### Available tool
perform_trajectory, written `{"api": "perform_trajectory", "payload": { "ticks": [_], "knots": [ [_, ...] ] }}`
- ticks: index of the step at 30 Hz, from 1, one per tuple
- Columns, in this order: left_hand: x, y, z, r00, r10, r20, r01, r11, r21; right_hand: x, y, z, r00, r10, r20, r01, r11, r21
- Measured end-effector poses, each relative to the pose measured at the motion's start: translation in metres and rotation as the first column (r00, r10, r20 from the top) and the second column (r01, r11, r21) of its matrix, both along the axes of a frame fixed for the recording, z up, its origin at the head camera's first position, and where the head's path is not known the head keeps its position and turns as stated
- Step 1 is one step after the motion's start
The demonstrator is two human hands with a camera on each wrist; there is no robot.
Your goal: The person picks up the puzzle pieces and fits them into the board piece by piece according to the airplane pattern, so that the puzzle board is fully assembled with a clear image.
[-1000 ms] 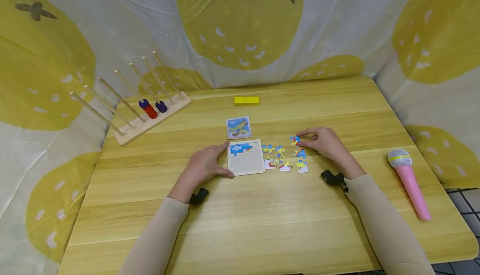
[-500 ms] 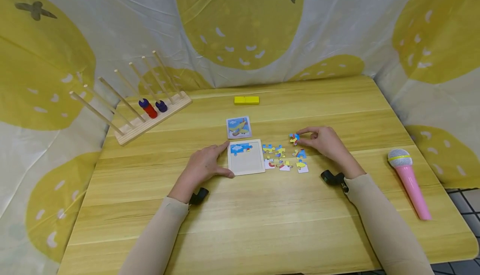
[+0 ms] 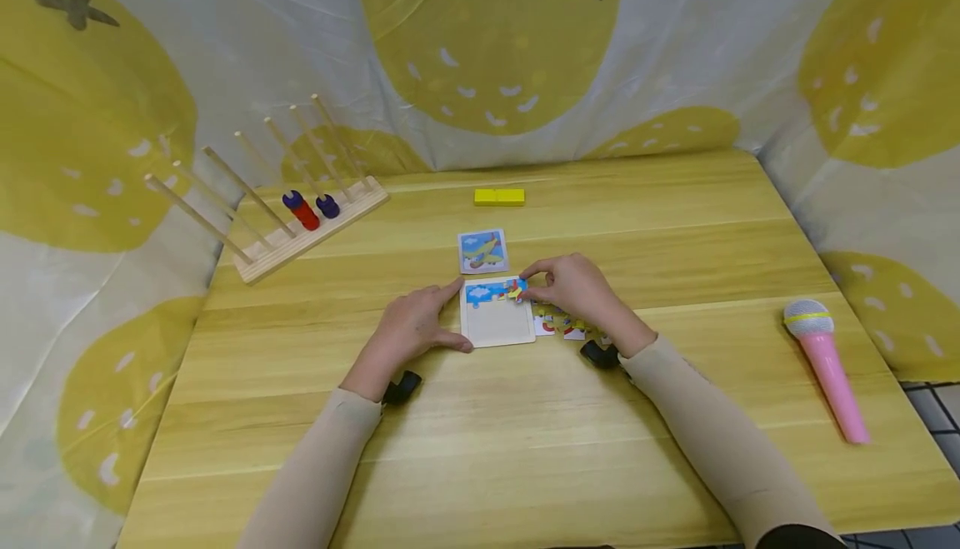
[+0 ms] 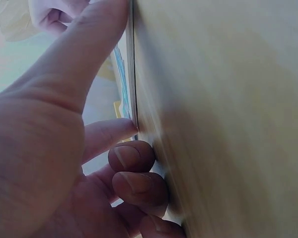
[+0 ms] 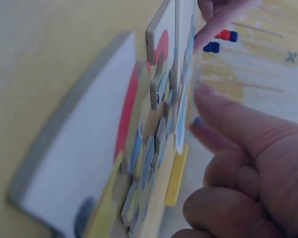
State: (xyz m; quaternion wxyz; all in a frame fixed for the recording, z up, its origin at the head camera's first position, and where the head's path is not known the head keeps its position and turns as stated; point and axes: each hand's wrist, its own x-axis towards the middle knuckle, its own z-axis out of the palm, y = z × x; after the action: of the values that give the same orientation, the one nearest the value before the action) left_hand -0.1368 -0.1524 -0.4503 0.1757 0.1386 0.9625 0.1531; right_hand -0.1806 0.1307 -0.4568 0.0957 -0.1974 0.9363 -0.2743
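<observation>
A square puzzle tray (image 3: 497,328) lies on the table with joined blue sky pieces (image 3: 483,291) along its far side. My left hand (image 3: 412,324) steadies the tray's left edge, thumb at the near corner and index finger at the far corner. In the left wrist view the thumb and index finger touch the tray's edge, with the other fingers bent beneath. My right hand (image 3: 573,286) pinches a puzzle piece (image 3: 517,291) over the tray's far right corner. Loose puzzle pieces (image 3: 553,324) lie right of the tray, partly hidden by the right hand.
A picture card (image 3: 483,251) with an airplane lies behind the tray, and a yellow block (image 3: 499,197) farther back. At the left stands a wooden peg rack (image 3: 322,231) with red and purple beads. A pink toy microphone (image 3: 828,374) lies at the right.
The right hand has carried the puzzle piece left, from above the loose pieces to the tray's far right corner. The left hand keeps its place at the tray. The head view has shifted slightly.
</observation>
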Motion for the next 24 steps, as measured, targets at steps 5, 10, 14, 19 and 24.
{"api": "perform_trajectory", "payload": {
  "ticks": [5,10,14,19,24],
  "knots": [
    [-0.002,0.001,-0.001,1.0,-0.005,0.003,0.005,1.0,-0.015,-0.001,-0.002,-0.002,1.0,0.004,-0.001,-0.004,1.0,0.012],
    [-0.002,0.001,-0.001,1.0,-0.006,0.0,0.006,1.0,-0.015,-0.002,-0.005,-0.004,1.0,0.01,0.004,-0.01,1.0,0.026],
    [-0.003,0.001,-0.002,1.0,-0.006,-0.009,0.006,1.0,-0.012,-0.003,-0.006,-0.003,1.0,0.006,0.01,-0.007,0.999,0.04],
    [-0.002,0.0,-0.001,1.0,-0.012,-0.018,0.012,1.0,-0.012,0.0,-0.01,-0.001,1.0,0.019,0.009,-0.019,0.999,0.034],
    [-0.001,0.0,-0.001,1.0,-0.014,-0.016,0.014,1.0,-0.015,0.004,-0.017,0.0,0.999,0.03,0.017,-0.031,0.997,0.072]
  ]
}}
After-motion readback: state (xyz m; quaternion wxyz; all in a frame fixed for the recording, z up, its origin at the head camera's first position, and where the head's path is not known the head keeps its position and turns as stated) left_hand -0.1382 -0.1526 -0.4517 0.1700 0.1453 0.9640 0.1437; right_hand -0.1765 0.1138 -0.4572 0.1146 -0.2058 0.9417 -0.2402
